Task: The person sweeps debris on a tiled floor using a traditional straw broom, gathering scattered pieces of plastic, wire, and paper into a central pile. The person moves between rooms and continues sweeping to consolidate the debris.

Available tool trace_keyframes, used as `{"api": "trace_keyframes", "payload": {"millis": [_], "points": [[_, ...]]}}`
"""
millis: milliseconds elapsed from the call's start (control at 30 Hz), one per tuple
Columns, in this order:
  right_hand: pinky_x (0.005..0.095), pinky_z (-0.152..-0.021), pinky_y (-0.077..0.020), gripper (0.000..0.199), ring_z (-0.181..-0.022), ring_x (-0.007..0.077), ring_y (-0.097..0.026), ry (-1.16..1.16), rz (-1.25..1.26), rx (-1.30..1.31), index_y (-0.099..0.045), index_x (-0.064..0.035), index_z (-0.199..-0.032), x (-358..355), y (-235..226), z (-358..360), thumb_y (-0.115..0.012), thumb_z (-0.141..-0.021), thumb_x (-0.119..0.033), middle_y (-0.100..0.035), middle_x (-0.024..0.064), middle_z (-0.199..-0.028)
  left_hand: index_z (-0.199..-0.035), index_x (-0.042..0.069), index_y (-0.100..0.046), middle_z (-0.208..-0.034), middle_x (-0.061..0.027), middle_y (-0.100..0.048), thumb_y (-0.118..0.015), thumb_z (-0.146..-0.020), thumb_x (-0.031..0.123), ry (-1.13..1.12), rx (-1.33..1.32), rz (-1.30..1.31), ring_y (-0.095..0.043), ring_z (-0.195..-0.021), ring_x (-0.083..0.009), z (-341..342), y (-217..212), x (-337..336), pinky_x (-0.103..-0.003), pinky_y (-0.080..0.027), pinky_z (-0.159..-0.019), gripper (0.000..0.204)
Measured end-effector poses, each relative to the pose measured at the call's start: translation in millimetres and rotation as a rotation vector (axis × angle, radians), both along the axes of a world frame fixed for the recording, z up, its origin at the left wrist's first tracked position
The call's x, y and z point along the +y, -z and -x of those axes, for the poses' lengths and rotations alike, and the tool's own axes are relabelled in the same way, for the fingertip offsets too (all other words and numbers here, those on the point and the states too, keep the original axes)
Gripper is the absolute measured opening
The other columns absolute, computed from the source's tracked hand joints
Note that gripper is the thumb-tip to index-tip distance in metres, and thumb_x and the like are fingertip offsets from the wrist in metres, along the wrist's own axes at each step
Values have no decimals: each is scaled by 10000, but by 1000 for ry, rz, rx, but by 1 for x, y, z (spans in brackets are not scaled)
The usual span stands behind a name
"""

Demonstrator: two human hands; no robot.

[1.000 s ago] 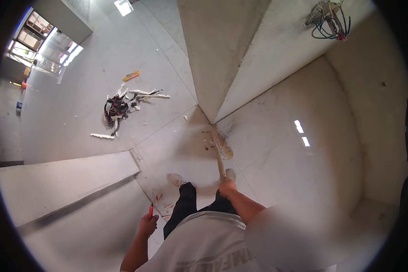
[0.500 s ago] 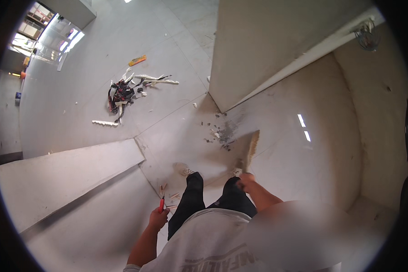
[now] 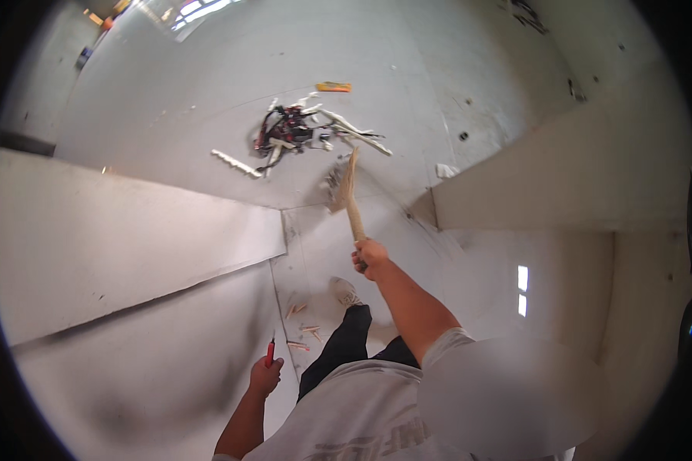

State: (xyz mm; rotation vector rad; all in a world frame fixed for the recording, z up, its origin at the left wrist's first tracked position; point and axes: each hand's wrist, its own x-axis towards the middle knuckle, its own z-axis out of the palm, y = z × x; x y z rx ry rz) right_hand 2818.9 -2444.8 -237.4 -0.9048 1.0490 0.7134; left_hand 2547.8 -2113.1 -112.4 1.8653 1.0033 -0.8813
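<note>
My right hand (image 3: 370,257) is closed round the grip of a straw hand broom (image 3: 352,196), held out ahead of me. Its bristles are over the floor beside a smear of dark debris (image 3: 333,178). Just beyond the broom lies a tangled heap of dark and red wires (image 3: 284,127) mixed with white plastic strips (image 3: 236,164). Lower left, my left hand (image 3: 265,375) grips a tool with a red handle (image 3: 270,352) and a thin dark shaft, probably a screwdriver; its tip points forward.
A low pale wall (image 3: 146,223) ends at my left, and another wall end (image 3: 546,184) stands at the right, with a gap between them. Small wooden sticks (image 3: 311,329) lie by my foot. A yellow packet (image 3: 333,87) rests past the heap.
My right hand has swung the broom forward and left, from beside my foot toward the wire heap. The dark debris has shifted that way too. My left hand still holds the red-handled tool.
</note>
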Motion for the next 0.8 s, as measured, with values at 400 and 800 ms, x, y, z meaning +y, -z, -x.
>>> {"api": "trace_keyframes", "payload": {"millis": [400, 800], "points": [[317, -411, -433, 402, -492, 150, -537, -231, 457, -120, -484, -157, -1286, -79, -70, -2, -578, -896, -128, -542, 49, -698, -853, 45, -544, -610, -11, -485, -668, -897, 221, -406, 99, 142, -479, -463, -136, 23, 23, 0, -299, -442, -422, 220], [310, -400, -411, 200, -481, 155, -514, -155, 155, -27, -567, -113, -1044, -123, -5, -55, -594, -848, -142, -536, 50, -682, -834, 32, -563, -616, -37, -535, -667, -894, 229, -334, 60, 45, -526, -476, -148, -56, -20, -97, -309, -470, -454, 230]]}}
